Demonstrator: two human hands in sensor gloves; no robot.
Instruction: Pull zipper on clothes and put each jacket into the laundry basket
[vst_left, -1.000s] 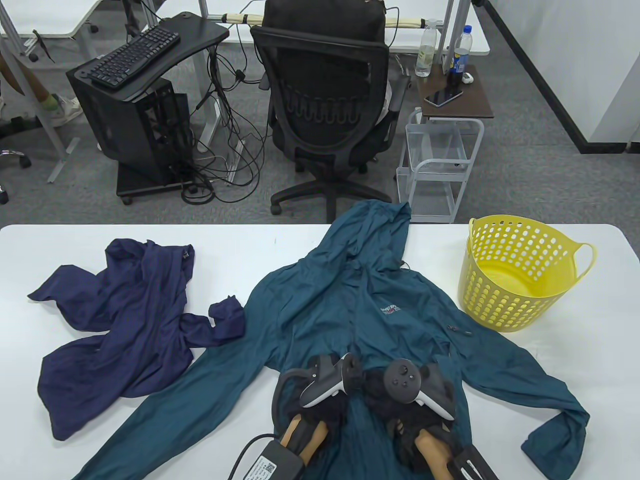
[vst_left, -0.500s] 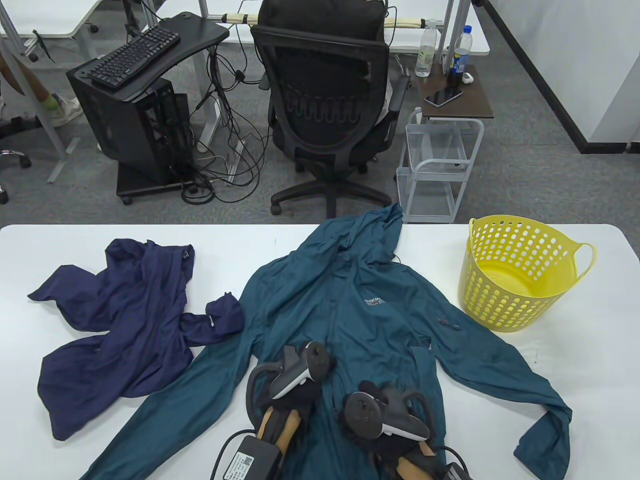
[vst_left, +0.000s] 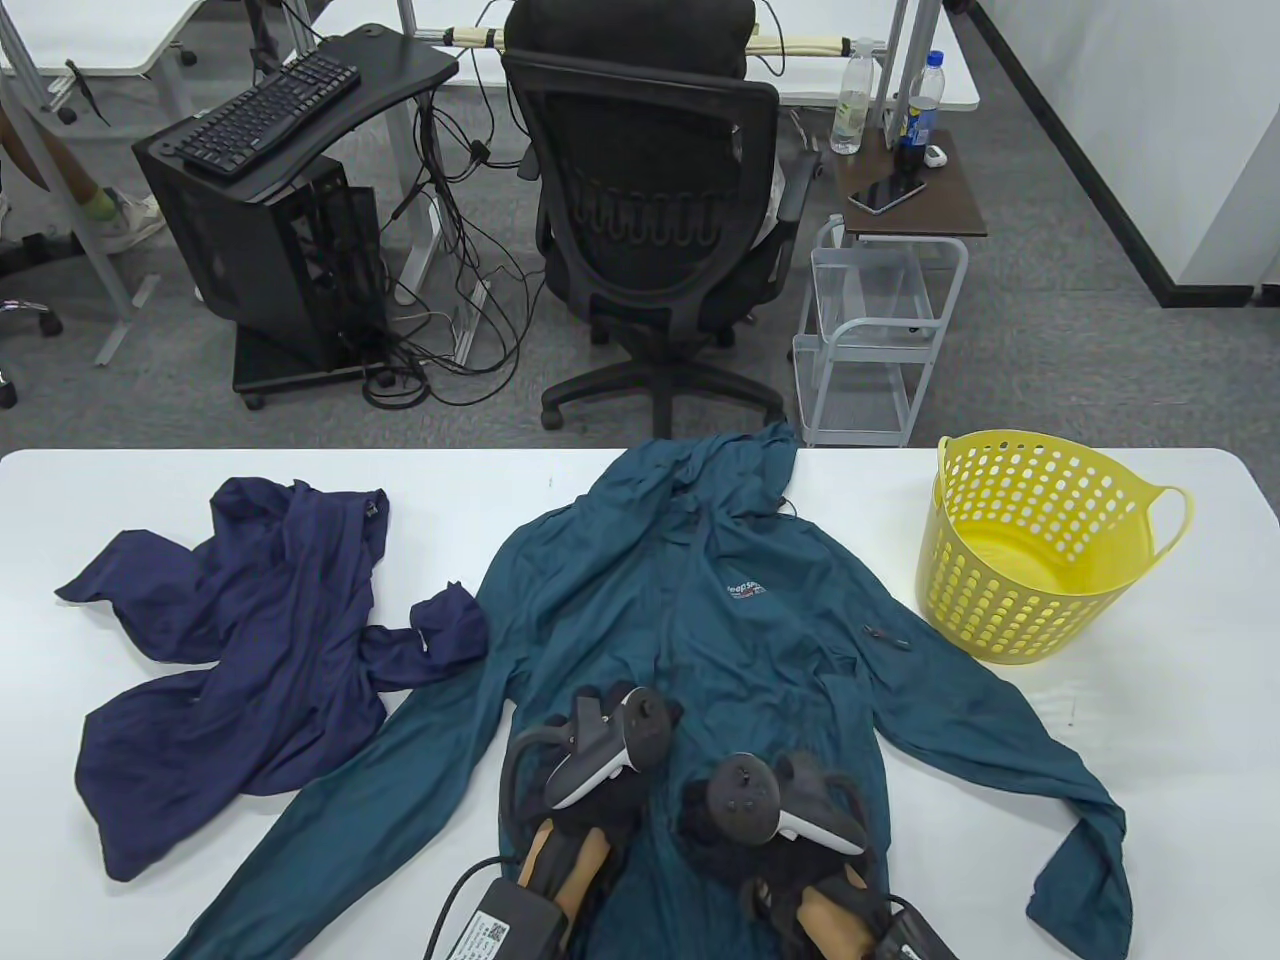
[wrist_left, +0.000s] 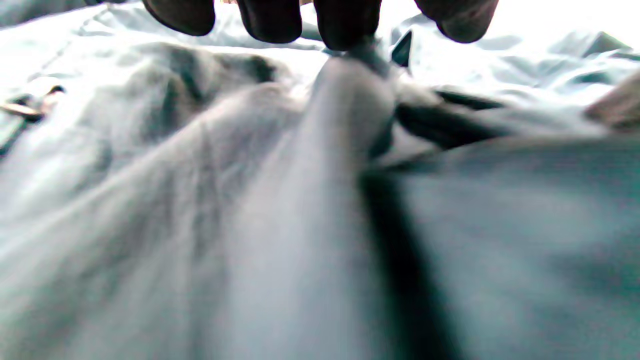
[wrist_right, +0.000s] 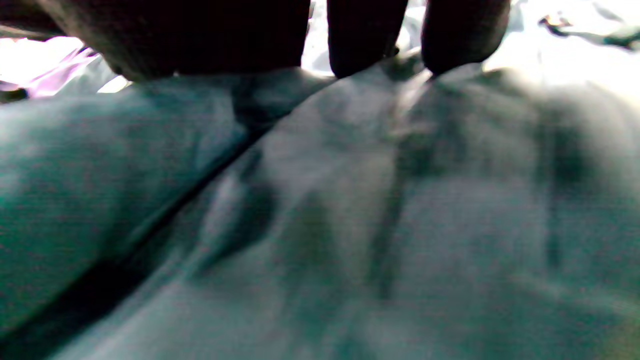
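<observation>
At the left of the white bench (vst_left: 300, 900) we see a crumpled navy thin-fabric jacket (vst_left: 240, 640), its folds hiding any zipper, one cuff just touching the next garment. In the middle lies a teal hooded lightweight jacket (vst_left: 720, 610), spread front up, sleeves splayed; its hood hangs over the far edge and its left sleeve is cut off by the picture's bottom edge. The cloth is thin, smooth and faintly creased, with a small chest logo too small for us to read.

On the lower front of the teal jacket sits the left hand (vst_left: 590, 790) in a dark glove. In the left wrist view its fingertips (wrist_left: 345, 25) gather a raised ridge of the fabric, clamped on the cloth. Just beside it is the right hand (vst_left: 770, 830); in the right wrist view its fingertips (wrist_right: 365, 35) press down onto the fabric, but that view is blurred and dark, so we cannot tell whether it pinches anything. The trackers hide both hands from above, and we cannot make out the zipper pull.

Well apart, at the right, stands a yellow perforated plastic laundry basket (vst_left: 1040, 560), round, upright, with a loop handle.
</observation>
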